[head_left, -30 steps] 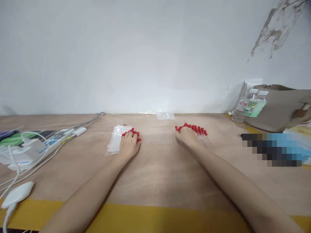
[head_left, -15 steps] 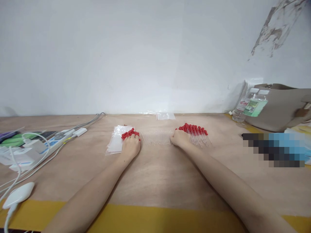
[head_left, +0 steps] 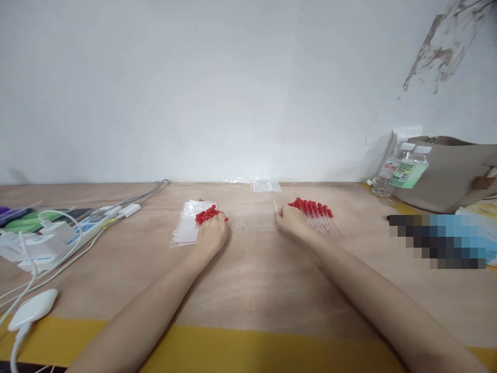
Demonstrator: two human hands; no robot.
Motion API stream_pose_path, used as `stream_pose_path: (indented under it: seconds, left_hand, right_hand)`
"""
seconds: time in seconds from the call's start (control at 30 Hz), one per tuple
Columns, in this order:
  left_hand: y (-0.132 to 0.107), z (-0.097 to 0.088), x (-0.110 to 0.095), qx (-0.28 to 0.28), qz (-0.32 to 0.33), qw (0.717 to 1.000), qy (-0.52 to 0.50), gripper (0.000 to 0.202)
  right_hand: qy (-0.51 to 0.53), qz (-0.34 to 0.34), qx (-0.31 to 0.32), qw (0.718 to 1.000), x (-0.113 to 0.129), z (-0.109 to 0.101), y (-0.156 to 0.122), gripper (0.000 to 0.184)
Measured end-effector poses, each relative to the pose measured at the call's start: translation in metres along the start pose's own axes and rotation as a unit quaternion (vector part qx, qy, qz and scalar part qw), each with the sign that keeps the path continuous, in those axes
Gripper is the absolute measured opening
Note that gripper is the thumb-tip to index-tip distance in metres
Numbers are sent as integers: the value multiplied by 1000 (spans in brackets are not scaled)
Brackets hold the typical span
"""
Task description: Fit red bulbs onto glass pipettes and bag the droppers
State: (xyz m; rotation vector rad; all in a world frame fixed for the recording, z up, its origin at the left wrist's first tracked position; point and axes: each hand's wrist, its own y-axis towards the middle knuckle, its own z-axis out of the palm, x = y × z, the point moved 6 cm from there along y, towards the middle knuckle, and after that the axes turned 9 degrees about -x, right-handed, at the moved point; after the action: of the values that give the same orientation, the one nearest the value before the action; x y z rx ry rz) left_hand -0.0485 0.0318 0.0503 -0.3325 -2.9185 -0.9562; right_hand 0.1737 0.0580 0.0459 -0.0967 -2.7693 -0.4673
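My left hand (head_left: pixel 212 235) rests on the wooden table with its fingers curled at the edge of a small pile of red rubber caps (head_left: pixel 205 213), and it seems to pinch one cap. My right hand (head_left: pixel 290 223) is closed in a pinch on a thin clear tube (head_left: pixel 275 206) that sticks up from its fingertips. Between the hands lies a row of several clear tubes (head_left: pixel 251 220). Just right of my right hand lies a row of red-capped droppers (head_left: pixel 313 211). A stack of clear plastic bags (head_left: pixel 186 229) lies under and left of the caps.
A power strip (head_left: pixel 91 224) with white chargers and cables sits at the left, and a white mouse-like device (head_left: pixel 33 309) lies near the front edge. A small clear bag (head_left: pixel 264 185) lies by the wall. Two plastic bottles (head_left: pixel 404 168) and a grey bag (head_left: pixel 450 168) stand at the right.
My right hand came off the red-capped droppers, moved left to the row of clear tubes and lifted one tube. My left hand drew back slightly from the caps with its fingers closed.
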Motion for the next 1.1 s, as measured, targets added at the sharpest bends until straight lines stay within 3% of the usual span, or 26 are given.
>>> stream_pose_path:
  seconds: [0.1, 0.2, 0.3, 0.57, 0.83, 1.0, 1.1]
  left_hand:
    - [-8, -3, -20, -12, 11, 985, -175, 17]
    - [-18, -2, -44, -2, 22, 937, -349, 23]
    - [-26, 2, -63, 38, 39, 903, -426, 21]
    - [-28, 0, -68, 54, 31, 870, -488, 19]
    - [-29, 10, -68, 88, -11, 824, -560, 25]
    - [-29, 6, -67, 88, 7, 826, -557, 23]
    - [-32, 2, -70, 99, 39, 836, -538, 21]
  right_hand:
    - [83, -105, -38, 990, 3, -13, -23, 25]
    - [170, -224, -72, 957, 4, -22, -56, 21]
    - [184, -258, -93, 944, -1, -22, -80, 21]
    - [194, -286, -86, 934, 2, -13, -91, 20]
    - [223, -290, -54, 929, 3, -6, -91, 21]
    - [240, -283, -18, 928, 0, -2, -88, 24]
    - [209, -294, -4, 933, 1, -9, -87, 23]
